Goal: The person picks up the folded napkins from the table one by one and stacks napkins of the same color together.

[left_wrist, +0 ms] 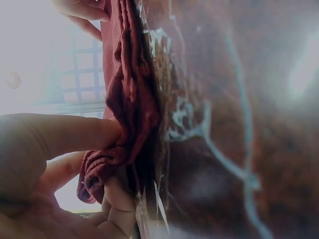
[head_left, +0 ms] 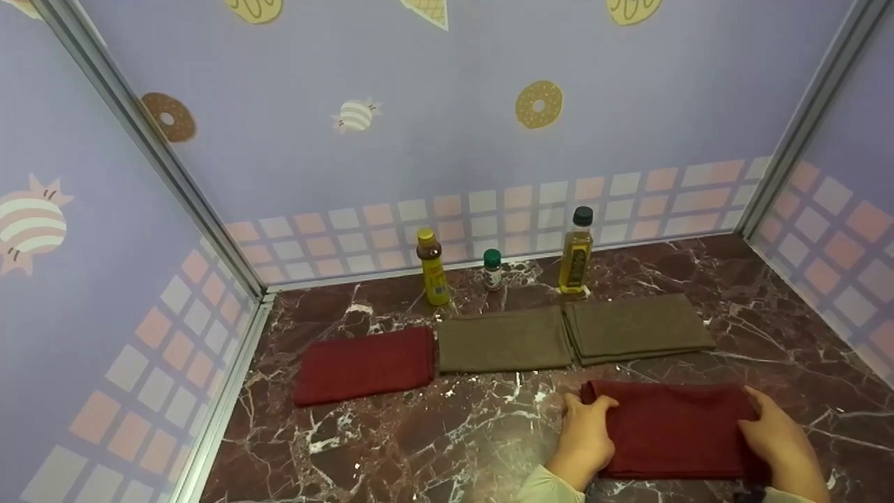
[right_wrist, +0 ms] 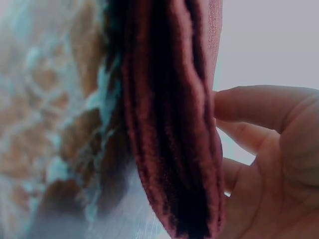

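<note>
A folded dark red cloth [head_left: 674, 429] lies at the right front of the marble-patterned table. My left hand [head_left: 585, 434] grips its left end; in the left wrist view the thumb and fingers pinch the bunched layers of the cloth [left_wrist: 132, 94]. At the opposite end, my right hand [head_left: 782, 440] holds the right edge, thumb over the top. Seen from the right wrist, the stacked layers of the cloth [right_wrist: 174, 124] face the camera, and the thumb of my right hand [right_wrist: 269, 134] meets its upper face.
Another folded red cloth [head_left: 367, 367] lies at the left, in a row with two folded olive cloths, one in the middle [head_left: 504, 342] and one at right [head_left: 639, 327]. Behind stand a yellow bottle [head_left: 433, 272], a small green-capped jar [head_left: 492, 271] and an oil bottle [head_left: 576, 255].
</note>
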Tool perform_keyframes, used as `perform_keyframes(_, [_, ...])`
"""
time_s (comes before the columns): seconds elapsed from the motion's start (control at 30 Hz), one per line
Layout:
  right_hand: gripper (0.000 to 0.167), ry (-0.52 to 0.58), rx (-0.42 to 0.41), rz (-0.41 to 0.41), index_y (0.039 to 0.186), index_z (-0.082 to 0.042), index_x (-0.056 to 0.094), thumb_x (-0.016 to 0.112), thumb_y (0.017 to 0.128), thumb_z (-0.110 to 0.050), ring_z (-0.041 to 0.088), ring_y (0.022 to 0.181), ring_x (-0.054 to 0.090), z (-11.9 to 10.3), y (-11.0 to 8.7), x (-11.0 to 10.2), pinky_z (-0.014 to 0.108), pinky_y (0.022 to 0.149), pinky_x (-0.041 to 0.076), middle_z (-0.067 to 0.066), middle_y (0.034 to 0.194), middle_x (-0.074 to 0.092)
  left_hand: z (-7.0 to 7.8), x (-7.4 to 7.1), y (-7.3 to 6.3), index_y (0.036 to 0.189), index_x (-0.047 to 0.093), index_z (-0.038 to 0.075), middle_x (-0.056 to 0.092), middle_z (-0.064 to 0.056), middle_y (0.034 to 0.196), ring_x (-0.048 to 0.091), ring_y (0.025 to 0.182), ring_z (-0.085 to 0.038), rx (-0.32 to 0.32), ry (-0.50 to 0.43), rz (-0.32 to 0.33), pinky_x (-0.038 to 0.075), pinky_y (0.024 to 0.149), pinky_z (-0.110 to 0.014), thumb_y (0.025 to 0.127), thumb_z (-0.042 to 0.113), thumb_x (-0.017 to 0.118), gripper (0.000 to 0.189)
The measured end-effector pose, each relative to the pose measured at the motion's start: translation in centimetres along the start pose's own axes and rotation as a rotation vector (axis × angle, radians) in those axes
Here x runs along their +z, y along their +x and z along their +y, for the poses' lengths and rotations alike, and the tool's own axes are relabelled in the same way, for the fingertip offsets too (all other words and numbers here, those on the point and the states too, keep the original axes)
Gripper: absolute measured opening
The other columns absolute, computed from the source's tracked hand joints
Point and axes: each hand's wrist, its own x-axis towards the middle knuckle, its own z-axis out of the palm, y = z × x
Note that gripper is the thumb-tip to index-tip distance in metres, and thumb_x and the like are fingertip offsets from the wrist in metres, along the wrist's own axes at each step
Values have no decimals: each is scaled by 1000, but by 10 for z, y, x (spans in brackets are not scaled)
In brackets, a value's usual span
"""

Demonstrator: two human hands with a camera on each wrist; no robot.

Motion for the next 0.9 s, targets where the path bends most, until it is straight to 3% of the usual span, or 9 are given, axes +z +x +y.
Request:
perform_keyframes(0.13, [68,-12,5,4,151,8,17,49,97,-18,66,123,31,-2,1,1,71,98,31,46,142,23,-2,-1,0,105,73,29,60,-8,99,62,84,-18,31,46,-22,50,72,-25,59,-8,75,59])
perform_keyframes(0.3, [72,14,17,26,153,5,12,51,96,-16,67,124,28,-3,1,3,72,99,28,45,144,21,-7,-2,2,105,74,30,72,7,93,66,91,-14,71,66,-27,50,77,-24,61,-4,73,56])
perform_keyframes(0.47, [71,31,-5,58,152,7,14,52,95,-14,67,127,24,-4,-1,6,73,100,26,45,144,20,-12,-4,2,105,73,31,68,3,94,64,89,-14,47,43,-19,50,75,-27,64,0,73,52])
perform_keyframes(0.63, [68,34,-28,80,152,4,20,53,96,-13,66,126,26,-8,-2,8,72,99,27,44,145,22,-15,-7,4,103,73,25,54,2,92,57,79,-13,23,-55,4,48,72,-26,62,-5,70,51])
perform_keyframes(0.8, [52,21,-51,92,146,1,41,54,98,-15,65,124,31,-14,-4,9,72,97,30,43,143,28,-16,-10,5,105,75,21,49,4,98,51,75,-14,-22,-112,2,46,68,-25,61,-8,68,53])
perform_keyframes(0.9, [45,30,-73,137,139,1,51,56,98,-16,64,123,34,-18,-5,11,71,96,31,42,141,33,-19,-14,8,111,75,21,52,3,108,58,85,-17,-27,-115,17,49,73,-27,65,-4,71,52])
